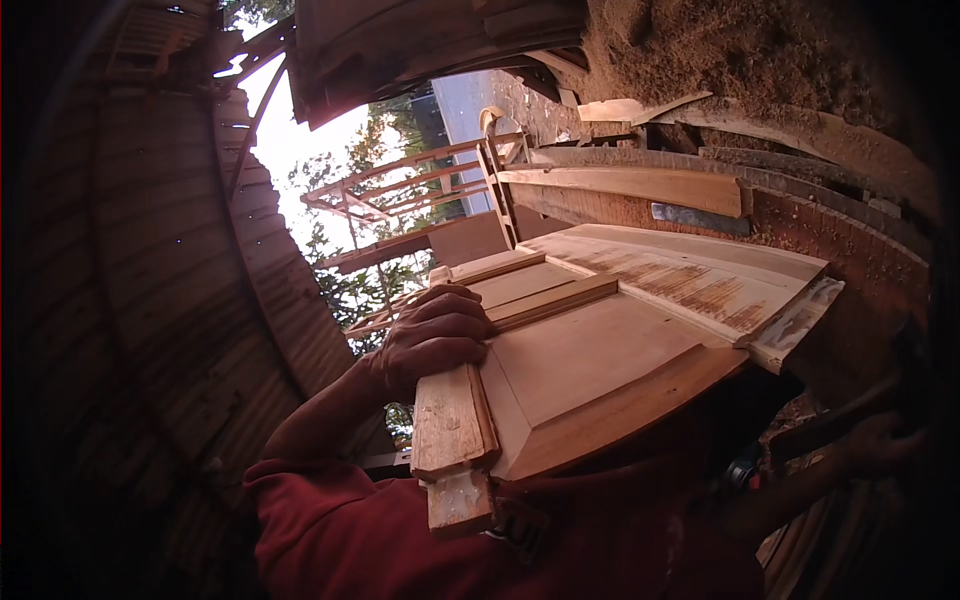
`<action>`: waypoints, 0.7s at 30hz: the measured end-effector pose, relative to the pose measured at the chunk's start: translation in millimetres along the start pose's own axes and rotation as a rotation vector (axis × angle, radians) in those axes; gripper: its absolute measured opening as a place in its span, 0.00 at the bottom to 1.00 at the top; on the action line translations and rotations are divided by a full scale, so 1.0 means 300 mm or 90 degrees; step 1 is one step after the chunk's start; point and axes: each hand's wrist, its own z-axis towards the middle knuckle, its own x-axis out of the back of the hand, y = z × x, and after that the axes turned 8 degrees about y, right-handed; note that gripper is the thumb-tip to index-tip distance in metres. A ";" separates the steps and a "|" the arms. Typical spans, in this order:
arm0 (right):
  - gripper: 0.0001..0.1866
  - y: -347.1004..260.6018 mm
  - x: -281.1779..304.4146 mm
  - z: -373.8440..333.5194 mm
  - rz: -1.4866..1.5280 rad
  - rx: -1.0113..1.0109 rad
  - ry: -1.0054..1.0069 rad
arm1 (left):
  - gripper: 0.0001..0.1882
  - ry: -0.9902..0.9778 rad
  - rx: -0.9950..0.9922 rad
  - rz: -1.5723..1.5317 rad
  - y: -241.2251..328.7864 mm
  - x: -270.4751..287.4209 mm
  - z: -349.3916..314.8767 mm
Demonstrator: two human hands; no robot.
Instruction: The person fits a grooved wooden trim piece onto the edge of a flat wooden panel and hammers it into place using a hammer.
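A pale wooden panel door (pixel 600 350), its parts framed by stiles and rails, lies tilted in front of my body. Its near end rests close to my red shirt. My left hand (pixel 435 335) is closed over the left stile (pixel 450 420), fingers curled onto the frame beside a raised panel. Rough brown patches mark the right stile (pixel 710 285). Out to the right, in deep shade, my right hand (pixel 882 445) is closed by a dark, long-handled tool (pixel 835 420) that looks like a hammer. How the fingers meet its handle is hard to see.
Corrugated metal sheeting (pixel 130 300) walls the left side. Beyond the door stands a wooden frame of slats (pixel 420 180). Boards (pixel 630 185) lie at the far right, below a heap of sawdust (pixel 740 60). A small round dark object (pixel 740 472) sits near my right forearm.
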 end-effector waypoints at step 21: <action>0.22 -0.053 -0.018 0.062 0.124 -0.074 0.005 | 0.45 0.383 0.016 0.155 -0.020 -0.058 -0.223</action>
